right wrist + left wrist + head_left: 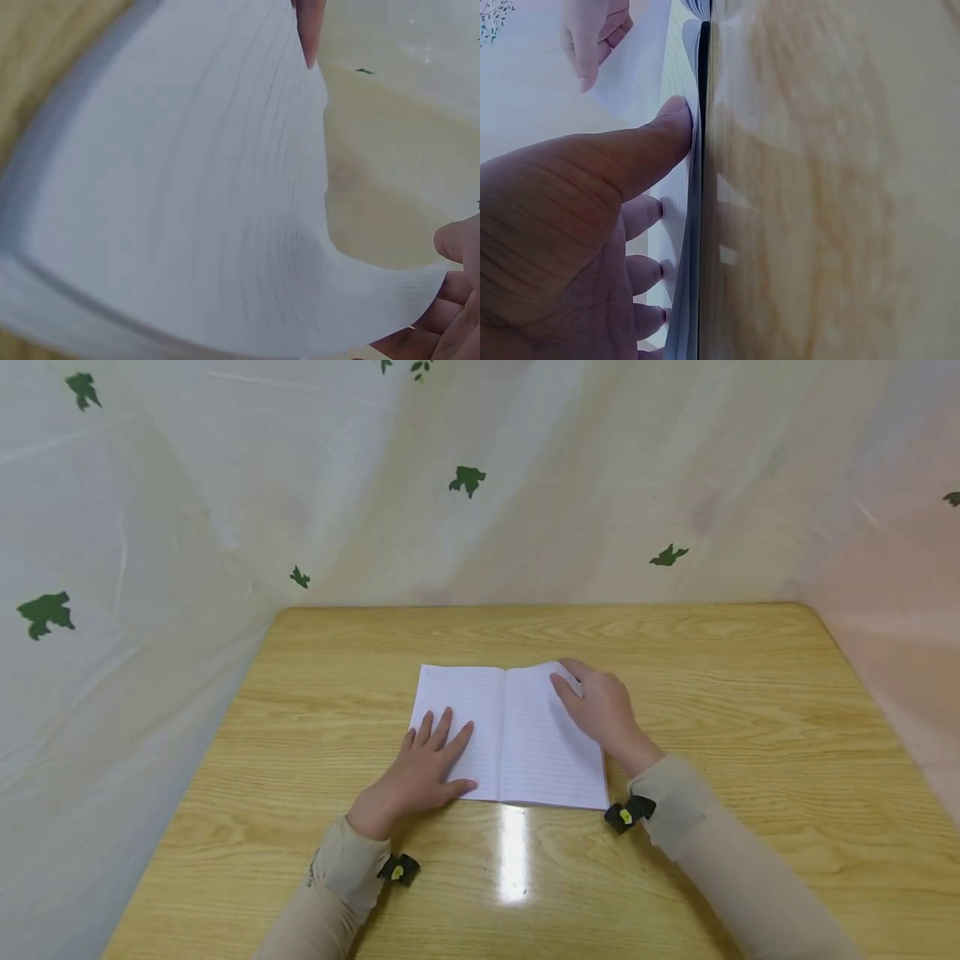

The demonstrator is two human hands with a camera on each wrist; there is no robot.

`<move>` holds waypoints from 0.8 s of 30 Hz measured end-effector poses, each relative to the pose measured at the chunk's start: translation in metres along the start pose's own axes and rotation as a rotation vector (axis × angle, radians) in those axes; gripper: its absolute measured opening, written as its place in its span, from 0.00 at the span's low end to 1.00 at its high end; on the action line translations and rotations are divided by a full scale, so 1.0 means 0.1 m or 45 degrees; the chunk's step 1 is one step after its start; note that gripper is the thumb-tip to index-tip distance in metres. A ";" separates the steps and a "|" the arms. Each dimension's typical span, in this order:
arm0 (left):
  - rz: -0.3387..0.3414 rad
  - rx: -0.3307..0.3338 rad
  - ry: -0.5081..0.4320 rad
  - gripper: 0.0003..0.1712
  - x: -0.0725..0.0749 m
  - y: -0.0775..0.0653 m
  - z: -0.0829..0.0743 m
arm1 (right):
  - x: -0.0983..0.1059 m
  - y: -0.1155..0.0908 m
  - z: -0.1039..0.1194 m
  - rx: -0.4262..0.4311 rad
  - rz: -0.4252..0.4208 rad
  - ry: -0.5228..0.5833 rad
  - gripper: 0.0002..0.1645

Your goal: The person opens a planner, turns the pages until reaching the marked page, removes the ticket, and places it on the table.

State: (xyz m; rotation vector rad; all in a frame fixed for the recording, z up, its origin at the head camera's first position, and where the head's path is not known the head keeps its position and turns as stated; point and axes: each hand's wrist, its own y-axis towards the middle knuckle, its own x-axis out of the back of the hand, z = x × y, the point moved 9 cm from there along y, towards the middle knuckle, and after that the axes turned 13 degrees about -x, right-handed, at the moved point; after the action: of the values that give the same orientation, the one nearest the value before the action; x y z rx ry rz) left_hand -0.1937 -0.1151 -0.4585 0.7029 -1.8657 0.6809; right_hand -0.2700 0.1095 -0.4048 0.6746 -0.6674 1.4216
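An open notebook [551,760] with lined white pages lies on the wooden table. Across its left page rests my left hand [420,772], fingers spread and straight, the thumb near the bottom edge. Seen from the left wrist, that thumb [649,142] presses the page close to the edge of the stacked sheets. My right hand [603,706] pinches the upper right corner of the right page between thumb and fingers. The right wrist view shows this page [217,180] bending up in a curve toward the right hand [457,300].
The wooden table [712,677] surrounds the notebook on all sides. Pale cloth [555,485] with green leaf-like shapes hangs behind and beside it. A dark band with a yellow spot [626,816] sits at the right wrist, and a similar band [399,870] at the left.
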 end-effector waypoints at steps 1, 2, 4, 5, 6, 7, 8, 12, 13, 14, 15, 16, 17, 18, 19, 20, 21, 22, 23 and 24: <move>-0.002 -0.001 0.000 0.47 0.00 0.00 0.00 | -0.02 -0.02 0.01 0.003 0.021 0.006 0.28; -0.002 -0.001 0.001 0.47 0.00 0.00 0.00 | -0.03 -0.04 0.03 0.014 0.032 0.006 0.28; -0.006 -0.004 0.003 0.47 0.00 0.00 0.00 | -0.06 -0.07 0.06 0.042 0.053 -0.006 0.29; -0.007 -0.004 0.003 0.47 0.00 0.00 0.00 | -0.09 -0.09 0.08 0.057 0.067 -0.016 0.30; -0.007 -0.005 0.005 0.47 0.00 0.00 0.00 | -0.11 -0.11 0.10 0.075 0.078 -0.023 0.30; -0.006 -0.006 0.006 0.47 0.00 0.00 0.01 | -0.13 -0.13 0.11 0.092 0.094 -0.031 0.31; -0.005 -0.005 0.008 0.47 0.00 0.00 0.01 | -0.15 -0.15 0.14 0.111 0.111 -0.033 0.31; -0.014 -0.011 0.015 0.48 0.00 0.01 0.02 | -0.25 -0.25 0.21 0.172 0.200 -0.049 0.33; -0.019 -0.014 0.017 0.47 -0.01 0.01 0.02 | -0.27 -0.27 0.23 0.185 0.216 -0.058 0.33; -0.024 -0.017 0.020 0.47 0.00 0.01 0.02 | -0.30 -0.29 0.25 0.196 0.229 -0.074 0.34; -0.030 -0.020 0.017 0.47 0.00 0.01 0.02 | -0.32 -0.31 0.26 0.200 0.243 -0.091 0.34; -0.034 -0.021 0.015 0.47 0.00 0.01 0.02 | -0.35 -0.33 0.27 0.201 0.256 -0.108 0.35; -0.037 -0.021 0.011 0.46 0.00 0.02 0.02 | -0.38 -0.34 0.27 0.199 0.268 -0.122 0.35; -0.041 -0.019 0.004 0.46 0.00 0.02 0.02 | -0.40 -0.36 0.28 0.199 0.280 -0.134 0.36; -0.045 -0.018 -0.004 0.46 0.00 0.02 0.02 | -0.42 -0.37 0.28 0.192 0.289 -0.148 0.36; -0.050 -0.015 -0.014 0.46 0.00 0.02 0.02 | -0.45 -0.38 0.28 0.192 0.297 -0.163 0.37; -0.059 -0.014 -0.025 0.46 0.01 0.03 0.02 | -0.47 -0.40 0.29 0.191 0.306 -0.171 0.37; -0.062 -0.009 -0.031 0.46 0.00 0.03 0.02 | -0.49 -0.41 0.29 0.195 0.313 -0.187 0.37; -0.065 -0.004 -0.039 0.47 0.00 0.04 0.02 | -0.51 -0.42 0.30 0.202 0.314 -0.205 0.37; -0.070 -0.003 -0.043 0.47 0.00 0.04 0.02 | -0.53 -0.44 0.31 0.211 0.314 -0.222 0.37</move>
State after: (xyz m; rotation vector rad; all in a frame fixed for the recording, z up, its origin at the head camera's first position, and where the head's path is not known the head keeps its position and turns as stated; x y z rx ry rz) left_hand -0.1982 -0.1141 -0.4595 0.7662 -1.8709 0.6348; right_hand -0.2290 0.0502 -0.4257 0.8770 -0.7957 1.6720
